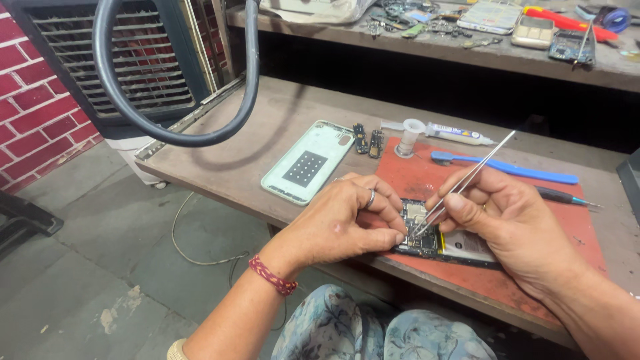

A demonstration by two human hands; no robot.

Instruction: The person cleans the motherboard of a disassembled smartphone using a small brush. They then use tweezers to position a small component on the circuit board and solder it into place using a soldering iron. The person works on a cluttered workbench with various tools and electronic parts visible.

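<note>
The left hand (347,223) steadies the opened phone (427,237) on the bench (227,167) while the right hand (507,223) pinches tweezers (463,181) over its circuit board

The left hand (343,217) is laid palm-down at the left end of the opened phone (427,237), fingers curled onto its edge; the right hand (507,223) is held over its right part, thumb and fingers pinched shut, both forearms angled inward
</note>
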